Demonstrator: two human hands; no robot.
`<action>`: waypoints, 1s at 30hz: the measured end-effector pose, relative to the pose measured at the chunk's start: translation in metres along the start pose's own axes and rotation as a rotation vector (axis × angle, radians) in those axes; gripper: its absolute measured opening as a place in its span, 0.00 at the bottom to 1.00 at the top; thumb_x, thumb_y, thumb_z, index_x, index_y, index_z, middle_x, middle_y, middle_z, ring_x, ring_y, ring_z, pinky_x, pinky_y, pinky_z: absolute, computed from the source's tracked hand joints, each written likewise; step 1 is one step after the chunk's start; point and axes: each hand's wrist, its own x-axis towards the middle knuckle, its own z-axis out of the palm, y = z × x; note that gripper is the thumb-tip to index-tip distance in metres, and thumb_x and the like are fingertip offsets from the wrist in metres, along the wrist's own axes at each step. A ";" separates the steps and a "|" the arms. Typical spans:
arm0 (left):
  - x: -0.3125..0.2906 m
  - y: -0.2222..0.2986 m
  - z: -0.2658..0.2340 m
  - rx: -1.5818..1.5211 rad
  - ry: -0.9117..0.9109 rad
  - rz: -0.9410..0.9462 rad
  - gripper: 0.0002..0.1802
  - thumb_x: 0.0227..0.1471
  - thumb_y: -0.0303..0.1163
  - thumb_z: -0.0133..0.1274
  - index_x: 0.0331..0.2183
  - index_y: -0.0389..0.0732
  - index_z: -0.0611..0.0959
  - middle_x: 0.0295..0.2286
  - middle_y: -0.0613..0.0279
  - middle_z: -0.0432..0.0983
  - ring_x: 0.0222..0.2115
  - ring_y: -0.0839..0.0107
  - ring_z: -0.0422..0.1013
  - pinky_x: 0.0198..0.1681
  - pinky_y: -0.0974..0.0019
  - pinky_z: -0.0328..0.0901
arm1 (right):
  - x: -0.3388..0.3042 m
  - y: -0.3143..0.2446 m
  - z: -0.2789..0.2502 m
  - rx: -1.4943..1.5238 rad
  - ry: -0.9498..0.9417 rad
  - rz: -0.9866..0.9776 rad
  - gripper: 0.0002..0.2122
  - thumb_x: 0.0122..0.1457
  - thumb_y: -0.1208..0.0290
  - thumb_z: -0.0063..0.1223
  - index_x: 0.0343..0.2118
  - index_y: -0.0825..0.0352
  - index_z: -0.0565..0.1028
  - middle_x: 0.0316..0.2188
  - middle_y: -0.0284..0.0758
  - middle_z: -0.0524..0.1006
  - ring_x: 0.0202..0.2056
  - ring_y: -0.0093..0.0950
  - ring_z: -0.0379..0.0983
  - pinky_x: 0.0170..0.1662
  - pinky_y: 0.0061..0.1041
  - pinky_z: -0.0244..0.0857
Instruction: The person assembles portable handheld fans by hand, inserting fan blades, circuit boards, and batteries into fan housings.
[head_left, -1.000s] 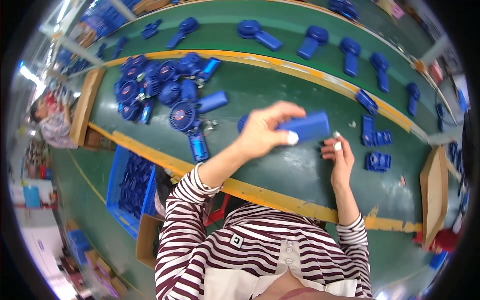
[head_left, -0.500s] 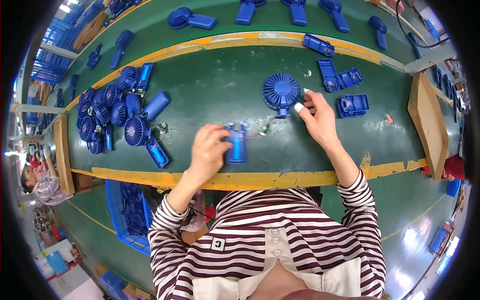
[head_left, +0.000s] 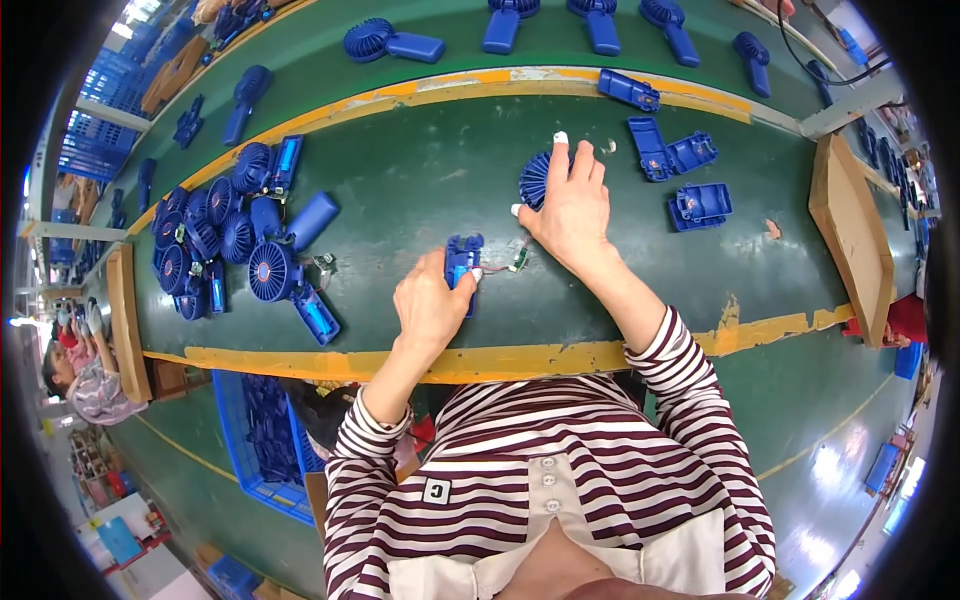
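Observation:
My left hand [head_left: 428,305] is closed around a blue fan handle casing [head_left: 463,250], with a light-blue battery partly showing in it. Thin wires run from the casing to a small green circuit board [head_left: 520,258] on the bench. Up and to the right, my right hand [head_left: 575,215] lies over a round blue fan head [head_left: 535,180]. Thumb and forefinger, both with white fingertip covers, span its edge; the palm and other fingers hide much of it.
Several blue fans [head_left: 270,270] and open handles are heaped at the left. Blue casing shells [head_left: 701,207] lie at the right. Finished-looking fans [head_left: 600,30] line the strip behind the yellow edge [head_left: 520,75]. Cardboard trays [head_left: 850,240] flank the bench, and a blue crate [head_left: 265,440] stands below.
My right hand has moved left from beside the fan head onto it. My left hand has closed on the handle casing, which has shifted slightly left and up.

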 end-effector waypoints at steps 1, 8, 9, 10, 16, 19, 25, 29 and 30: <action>0.002 0.003 -0.001 -0.005 0.001 0.000 0.23 0.37 0.37 0.60 0.36 0.35 0.76 0.25 0.50 0.74 0.23 0.55 0.72 0.29 0.56 0.66 | 0.001 0.004 0.002 0.039 0.041 -0.009 0.44 0.35 0.60 0.65 0.54 0.73 0.53 0.49 0.51 0.57 0.49 0.47 0.57 0.46 0.38 0.62; 0.002 0.025 0.008 -1.374 -0.615 -0.525 0.19 0.39 0.22 0.47 0.40 0.35 0.74 0.32 0.54 0.76 0.31 0.73 0.71 0.36 0.73 0.64 | -0.021 0.015 -0.003 1.780 -0.111 0.378 0.26 0.48 0.66 0.56 0.50 0.68 0.62 0.41 0.35 0.70 0.41 0.24 0.68 0.44 0.25 0.64; 0.000 0.025 0.015 -1.489 -0.686 -0.522 0.22 0.39 0.21 0.44 0.41 0.35 0.73 0.33 0.52 0.76 0.32 0.73 0.71 0.36 0.73 0.64 | -0.025 0.016 -0.005 1.925 -0.183 0.448 0.23 0.50 0.66 0.53 0.49 0.66 0.63 0.41 0.34 0.71 0.41 0.23 0.68 0.44 0.24 0.64; -0.003 0.033 0.017 -1.550 -0.676 -0.570 0.24 0.37 0.20 0.41 0.43 0.35 0.72 0.33 0.49 0.76 0.31 0.72 0.72 0.36 0.73 0.66 | -0.029 0.012 -0.010 1.972 -0.223 0.516 0.20 0.53 0.65 0.50 0.48 0.64 0.64 0.41 0.34 0.70 0.41 0.24 0.68 0.43 0.25 0.65; -0.002 0.055 0.021 -1.615 -0.700 -0.469 0.23 0.39 0.17 0.41 0.43 0.34 0.71 0.32 0.49 0.75 0.29 0.65 0.73 0.33 0.66 0.69 | -0.038 0.018 -0.017 2.057 -0.449 0.543 0.22 0.54 0.66 0.44 0.53 0.64 0.61 0.43 0.37 0.69 0.43 0.27 0.67 0.43 0.28 0.64; -0.001 0.054 0.019 -1.561 -0.672 -0.509 0.24 0.38 0.16 0.47 0.43 0.33 0.71 0.31 0.51 0.75 0.30 0.66 0.74 0.35 0.66 0.70 | -0.034 0.027 -0.012 1.843 -0.357 0.348 0.29 0.49 0.67 0.46 0.56 0.68 0.57 0.48 0.40 0.66 0.48 0.30 0.64 0.50 0.28 0.58; -0.005 0.049 0.027 -0.992 -0.534 -0.166 0.21 0.39 0.18 0.48 0.41 0.35 0.73 0.29 0.54 0.75 0.27 0.70 0.72 0.32 0.67 0.67 | -0.020 0.046 -0.037 1.472 -0.494 0.114 0.31 0.48 0.64 0.51 0.54 0.73 0.57 0.47 0.40 0.67 0.51 0.30 0.62 0.53 0.28 0.55; 0.003 0.060 0.016 -0.330 -0.471 0.270 0.16 0.40 0.23 0.47 0.37 0.37 0.74 0.26 0.49 0.72 0.26 0.55 0.71 0.30 0.55 0.64 | -0.011 0.040 -0.042 1.005 -0.408 0.226 0.33 0.44 0.57 0.58 0.47 0.77 0.61 0.40 0.45 0.72 0.40 0.31 0.71 0.44 0.26 0.64; 0.003 0.059 0.021 -0.334 -0.448 0.340 0.13 0.40 0.25 0.47 0.33 0.38 0.74 0.24 0.48 0.71 0.27 0.46 0.68 0.31 0.49 0.62 | -0.007 0.040 -0.041 0.871 -0.438 0.227 0.32 0.44 0.59 0.58 0.48 0.77 0.61 0.39 0.45 0.72 0.40 0.30 0.71 0.43 0.25 0.64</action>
